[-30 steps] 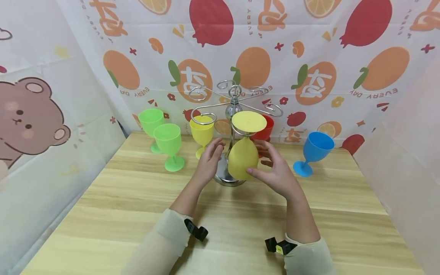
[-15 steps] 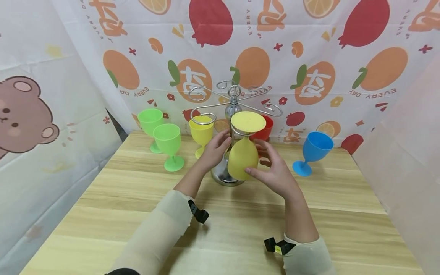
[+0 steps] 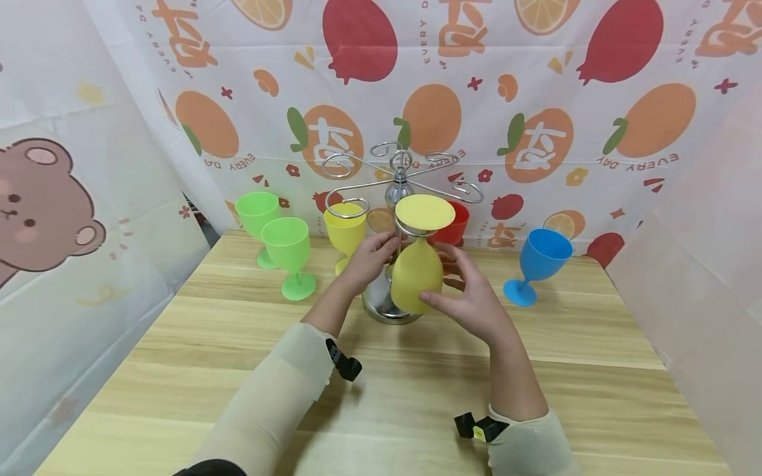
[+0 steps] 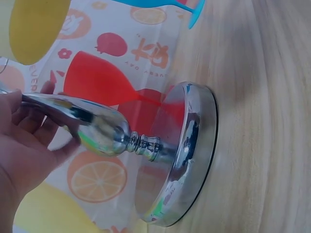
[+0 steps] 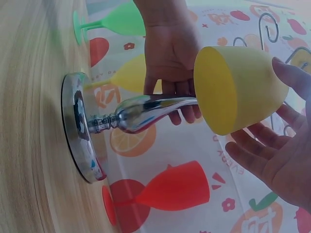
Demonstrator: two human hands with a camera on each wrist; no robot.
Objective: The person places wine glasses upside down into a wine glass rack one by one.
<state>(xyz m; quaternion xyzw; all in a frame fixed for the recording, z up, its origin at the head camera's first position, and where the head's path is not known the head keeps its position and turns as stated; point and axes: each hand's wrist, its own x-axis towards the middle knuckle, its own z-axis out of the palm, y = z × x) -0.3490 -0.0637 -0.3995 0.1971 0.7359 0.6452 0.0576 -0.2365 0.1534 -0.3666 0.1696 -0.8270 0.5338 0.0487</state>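
Observation:
A yellow goblet [image 3: 417, 277] hangs upside down on a chrome goblet rack [image 3: 400, 188], its foot over one wire hook. My right hand [image 3: 470, 297] holds its bowl, thumb in front and fingers behind; in the right wrist view the bowl's open mouth [image 5: 217, 92] faces the rack's base. On the rack's left side, my left hand [image 3: 370, 261] grips the upright post, fingers curled round the chrome stem [image 4: 99, 126] in the left wrist view. The round base [image 3: 387, 304] stands on the table. Part of the post is hidden behind the goblet.
Two green goblets [image 3: 288, 248] stand upright at left. Another yellow goblet [image 3: 345, 231] is behind the left hand, a red one [image 3: 452, 225] behind the right. A blue goblet [image 3: 543, 258] stands at right. A printed cloth [image 3: 428, 66] hangs along the table's back.
My left hand has moved right and inward from beside the rack onto its post. The right hand stays at the hanging goblet. The head view has shifted slightly.

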